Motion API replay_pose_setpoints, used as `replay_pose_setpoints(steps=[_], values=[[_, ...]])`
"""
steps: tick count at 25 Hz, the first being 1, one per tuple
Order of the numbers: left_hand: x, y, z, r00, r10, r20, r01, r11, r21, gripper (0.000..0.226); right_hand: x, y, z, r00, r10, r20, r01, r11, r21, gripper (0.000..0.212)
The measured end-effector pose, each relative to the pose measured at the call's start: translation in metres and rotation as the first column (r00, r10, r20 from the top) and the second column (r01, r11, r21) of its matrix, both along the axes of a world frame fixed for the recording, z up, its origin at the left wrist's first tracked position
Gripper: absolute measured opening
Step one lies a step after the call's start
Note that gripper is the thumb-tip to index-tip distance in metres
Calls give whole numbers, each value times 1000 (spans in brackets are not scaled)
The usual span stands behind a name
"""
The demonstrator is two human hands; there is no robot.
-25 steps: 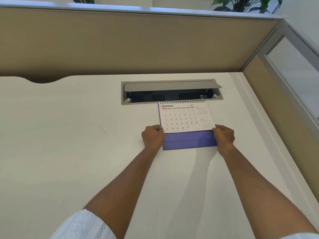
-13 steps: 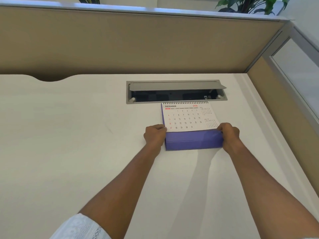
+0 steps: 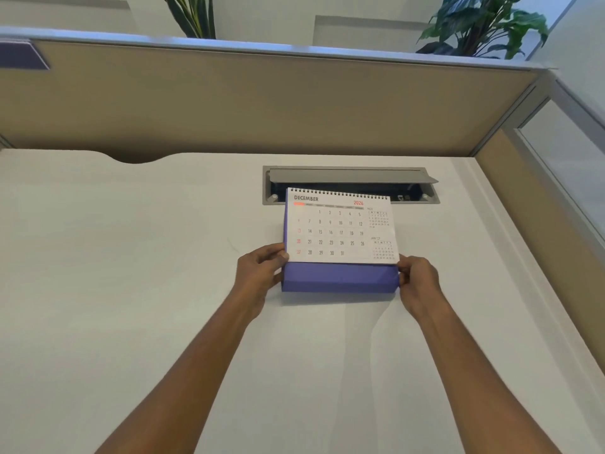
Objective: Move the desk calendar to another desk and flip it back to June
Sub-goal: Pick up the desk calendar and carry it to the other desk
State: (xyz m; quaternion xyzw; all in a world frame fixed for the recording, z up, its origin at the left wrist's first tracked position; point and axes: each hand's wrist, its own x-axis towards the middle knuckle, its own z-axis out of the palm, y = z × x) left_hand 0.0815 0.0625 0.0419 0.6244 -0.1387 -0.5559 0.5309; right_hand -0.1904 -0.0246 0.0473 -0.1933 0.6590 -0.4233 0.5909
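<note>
A spiral-bound desk calendar (image 3: 340, 234) with a purple base shows its December 2026 page. It is held above the white desk (image 3: 131, 290), tilted with its page facing me, and casts a shadow below. My left hand (image 3: 262, 273) grips its lower left corner. My right hand (image 3: 417, 280) grips its lower right corner. Both hands pinch the calendar where the white page meets the purple base.
A grey cable tray (image 3: 350, 178) with its flap half open is sunk into the desk just behind the calendar. A beige partition (image 3: 262, 103) walls the back, another partition (image 3: 540, 208) with a glass pane the right. Plants (image 3: 484, 24) stand beyond. A purple object (image 3: 23, 55) sits far left.
Both hands have lifted the calendar off the desk and tilted its page up toward me. The view has also tipped upward, showing more of the partition and plants.
</note>
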Motion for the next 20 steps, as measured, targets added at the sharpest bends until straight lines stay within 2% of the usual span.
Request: replay_pose_setpoints(steps=[4, 9, 14, 17, 20], values=[[40, 50, 4, 1000, 18, -11, -18, 999, -38, 20, 43, 29, 2, 993, 93, 69, -91, 995, -37, 54], [95, 119, 18, 972, 206, -109, -216, 973, -84, 23, 118, 72, 6, 961, 195, 195, -190, 981, -46, 38], [150, 178, 27, 871, 467, -151, -481, 874, -71, 31, 192, 105, 9, 902, 341, 264, -344, 938, -35, 27], [180, 207, 25, 814, 562, -145, -570, 821, -19, 41, 234, 121, 9, 862, 446, 241, -449, 892, -42, 25], [203, 233, 17, 743, 641, -193, -648, 761, 30, 38, 266, 132, 3, 822, 529, 211, -532, 845, -46, 25]])
